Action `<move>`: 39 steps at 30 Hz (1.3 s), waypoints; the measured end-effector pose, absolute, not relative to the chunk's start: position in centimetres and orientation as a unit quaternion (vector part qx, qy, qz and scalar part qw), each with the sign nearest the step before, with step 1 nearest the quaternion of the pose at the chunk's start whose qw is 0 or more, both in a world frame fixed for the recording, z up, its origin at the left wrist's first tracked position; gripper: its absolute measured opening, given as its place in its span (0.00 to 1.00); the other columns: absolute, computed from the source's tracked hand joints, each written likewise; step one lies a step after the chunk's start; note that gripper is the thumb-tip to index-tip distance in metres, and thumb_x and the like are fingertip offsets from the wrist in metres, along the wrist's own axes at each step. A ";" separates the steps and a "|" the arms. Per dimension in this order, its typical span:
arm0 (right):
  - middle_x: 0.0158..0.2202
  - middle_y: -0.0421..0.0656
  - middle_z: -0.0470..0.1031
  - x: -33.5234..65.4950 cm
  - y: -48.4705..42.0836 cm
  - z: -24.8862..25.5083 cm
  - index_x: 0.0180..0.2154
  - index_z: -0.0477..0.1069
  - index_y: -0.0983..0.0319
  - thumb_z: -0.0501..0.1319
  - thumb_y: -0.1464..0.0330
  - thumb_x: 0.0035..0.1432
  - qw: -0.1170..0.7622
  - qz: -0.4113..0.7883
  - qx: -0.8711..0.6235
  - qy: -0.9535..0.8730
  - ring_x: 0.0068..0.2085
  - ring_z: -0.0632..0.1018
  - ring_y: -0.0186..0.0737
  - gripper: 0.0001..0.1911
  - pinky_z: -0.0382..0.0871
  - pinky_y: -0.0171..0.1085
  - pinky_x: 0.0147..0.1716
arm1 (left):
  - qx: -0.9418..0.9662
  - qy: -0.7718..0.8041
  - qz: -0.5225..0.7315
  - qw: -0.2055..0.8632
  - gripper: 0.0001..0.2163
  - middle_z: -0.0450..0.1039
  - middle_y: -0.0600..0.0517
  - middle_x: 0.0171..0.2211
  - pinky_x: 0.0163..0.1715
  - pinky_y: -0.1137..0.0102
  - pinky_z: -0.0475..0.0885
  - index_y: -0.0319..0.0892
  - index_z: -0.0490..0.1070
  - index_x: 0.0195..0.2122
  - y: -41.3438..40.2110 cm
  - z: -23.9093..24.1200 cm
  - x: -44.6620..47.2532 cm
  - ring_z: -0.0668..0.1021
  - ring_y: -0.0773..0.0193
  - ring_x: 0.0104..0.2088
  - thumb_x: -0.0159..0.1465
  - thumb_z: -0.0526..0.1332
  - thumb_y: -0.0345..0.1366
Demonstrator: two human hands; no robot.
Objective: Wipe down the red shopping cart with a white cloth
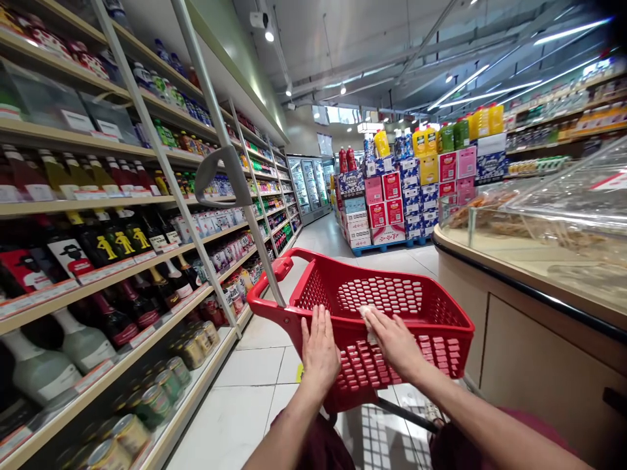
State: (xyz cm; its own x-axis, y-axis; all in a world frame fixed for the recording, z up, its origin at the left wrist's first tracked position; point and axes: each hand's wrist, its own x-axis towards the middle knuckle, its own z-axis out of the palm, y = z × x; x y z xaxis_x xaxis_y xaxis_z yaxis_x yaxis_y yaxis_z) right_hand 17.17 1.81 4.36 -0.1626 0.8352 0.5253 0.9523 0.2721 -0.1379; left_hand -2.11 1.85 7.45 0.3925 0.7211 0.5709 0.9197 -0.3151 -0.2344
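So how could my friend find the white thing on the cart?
Find the red cart between the bottle shelves and the counter. On its near rim, the right hand holds a small white cloth or tissue. Its paleness stands out against the red plastic.

The place is a shop, by its look a supermarket: long shelves (93, 207) line the left side, packed with rows of bottles (81, 175) and cans (157, 401) above strips of price labels (106, 271). Tall glass-door cabinets (309, 179) stand at the far end of the aisle, and cartons (385, 199) topped with large jugs (483, 121) are stacked on blue pallets (386, 247). A red shopping cart (353, 329) and, to the right, a glass-edged display counter (529, 352) also mark it as a store.
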 end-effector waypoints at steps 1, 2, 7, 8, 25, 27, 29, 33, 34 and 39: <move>0.58 0.45 0.60 18.0 1.7 4.1 0.57 0.56 0.60 0.43 0.75 0.58 0.257 -0.113 -0.602 -0.747 0.58 0.62 0.41 0.25 0.54 0.50 0.55 | -0.786 -0.524 -0.189 0.268 0.30 0.50 0.42 0.61 0.59 0.52 0.45 0.31 0.52 0.59 1.9 7.7 -2.6 0.51 0.55 0.62 0.53 0.51 0.30; 0.58 0.46 0.61 18.9 1.6 3.8 0.57 0.57 0.60 0.44 0.74 0.58 0.256 -0.116 -0.615 -0.737 0.57 0.62 0.42 0.25 0.52 0.53 0.55 | -0.785 -0.525 -0.193 0.267 0.30 0.50 0.42 0.61 0.59 0.52 0.45 0.32 0.52 0.59 1.9 7.8 -3.0 0.51 0.55 0.62 0.53 0.51 0.30; 0.56 0.50 0.63 17.9 1.9 4.3 0.55 0.60 0.65 0.44 0.75 0.57 0.303 -0.085 -0.617 -0.722 0.57 0.63 0.43 0.24 0.56 0.49 0.55 | -0.786 -0.512 -0.241 0.249 0.27 0.53 0.42 0.60 0.59 0.51 0.47 0.32 0.53 0.58 1.8 8.2 -2.7 0.53 0.54 0.61 0.56 0.52 0.32; 0.56 0.50 0.62 16.6 2.0 4.7 0.56 0.58 0.65 0.45 0.75 0.56 0.321 -0.067 -0.590 -0.738 0.58 0.62 0.42 0.25 0.57 0.47 0.55 | -0.789 -0.504 -0.253 0.246 0.26 0.53 0.42 0.60 0.59 0.51 0.47 0.33 0.53 0.58 1.9 8.3 -2.2 0.54 0.55 0.61 0.57 0.51 0.32; 0.57 0.44 0.62 23.0 1.6 1.4 0.58 0.55 0.59 0.42 0.83 0.50 0.248 -0.087 -0.612 -0.746 0.58 0.61 0.41 0.34 0.49 0.52 0.57 | -0.813 -0.440 -0.287 0.252 0.17 0.74 0.49 0.44 0.60 0.51 0.36 0.43 0.68 0.46 4.6 10.6 -3.6 0.74 0.62 0.46 0.59 0.48 0.24; 0.57 0.45 0.62 23.0 1.5 1.6 0.58 0.55 0.60 0.42 0.83 0.50 0.238 -0.096 -0.623 -0.739 0.58 0.61 0.41 0.34 0.49 0.53 0.57 | -0.798 -0.452 -0.287 0.275 0.18 0.73 0.48 0.46 0.60 0.51 0.36 0.43 0.68 0.47 4.6 11.5 -5.5 0.73 0.61 0.48 0.59 0.48 0.24; 0.57 0.46 0.62 21.9 1.3 2.5 0.58 0.56 0.61 0.42 0.83 0.48 0.240 -0.092 -0.625 -0.737 0.58 0.62 0.42 0.35 0.50 0.53 0.57 | -0.804 -0.449 -0.265 0.285 0.19 0.71 0.49 0.49 0.61 0.53 0.37 0.43 0.67 0.49 4.4 11.6 -5.9 0.72 0.61 0.50 0.60 0.47 0.24; 0.57 0.46 0.61 18.1 0.8 5.6 0.58 0.55 0.62 0.44 0.83 0.45 0.268 -0.080 -0.538 -0.795 0.58 0.61 0.39 0.37 0.50 0.51 0.58 | -0.830 -0.429 -0.202 0.294 0.20 0.67 0.47 0.52 0.61 0.56 0.43 0.41 0.63 0.53 3.9 9.9 -3.1 0.68 0.62 0.53 0.59 0.47 0.26; 0.57 0.46 0.61 17.3 0.8 6.2 0.58 0.55 0.62 0.44 0.83 0.45 0.271 -0.078 -0.520 -0.807 0.58 0.61 0.38 0.36 0.50 0.50 0.58 | -0.833 -0.425 -0.193 0.297 0.20 0.66 0.46 0.53 0.60 0.56 0.43 0.39 0.62 0.54 3.8 9.4 -2.1 0.67 0.61 0.54 0.59 0.48 0.27; 0.58 0.48 0.60 16.7 1.3 6.5 0.58 0.54 0.67 0.43 0.83 0.46 0.257 -0.066 -0.572 -0.777 0.59 0.60 0.40 0.35 0.50 0.50 0.57 | -0.822 -0.450 -0.234 0.259 0.16 0.71 0.45 0.46 0.60 0.50 0.40 0.39 0.66 0.47 3.5 8.9 1.5 0.71 0.56 0.48 0.60 0.53 0.41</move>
State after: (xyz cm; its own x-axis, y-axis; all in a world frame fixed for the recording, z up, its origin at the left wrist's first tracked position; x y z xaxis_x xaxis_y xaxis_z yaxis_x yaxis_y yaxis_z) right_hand 16.67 1.29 6.47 -0.2151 0.8540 0.4738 0.9216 0.3380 -0.1908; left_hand 1.54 3.54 8.88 0.4849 0.6189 0.6180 0.8615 -0.4599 -0.2153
